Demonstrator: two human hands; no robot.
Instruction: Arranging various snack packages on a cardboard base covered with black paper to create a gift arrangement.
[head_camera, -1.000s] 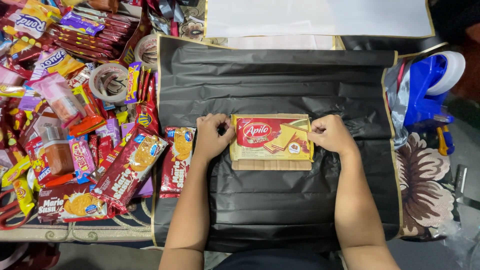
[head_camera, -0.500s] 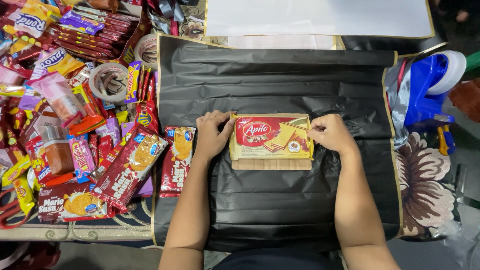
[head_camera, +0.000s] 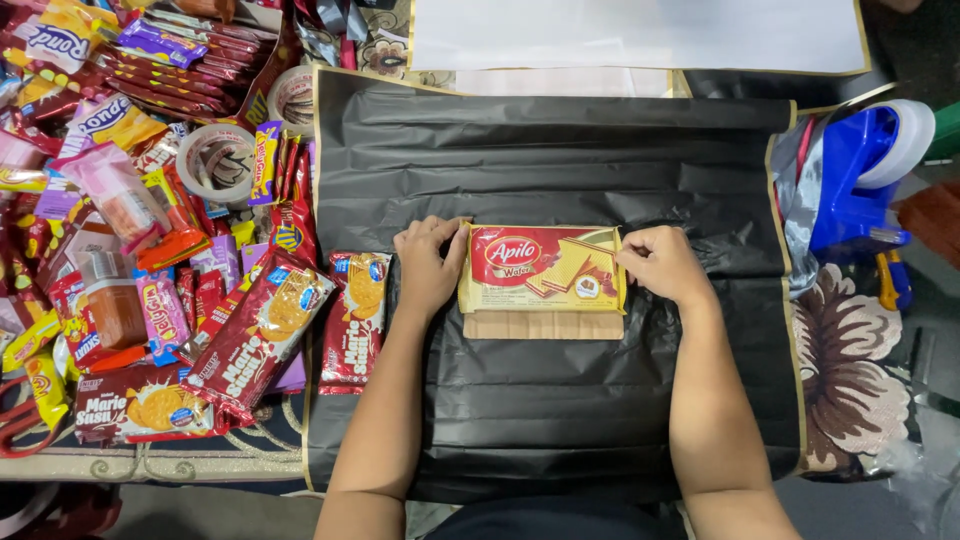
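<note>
Now the wafer pack (head_camera: 543, 268), centred on the black sheet (head_camera: 560, 160) over a brown card (head_camera: 543, 325), is pinched at its ends by the left hand (head_camera: 430, 265) and right hand (head_camera: 662, 262), apparently being squared up before the sheet is folded over it.

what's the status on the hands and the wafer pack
Left hand on wafer pack left end, right hand on right end. Pack flat on black sheet, over a brown slab. Biscuit packs lie beside the left hand.
</note>
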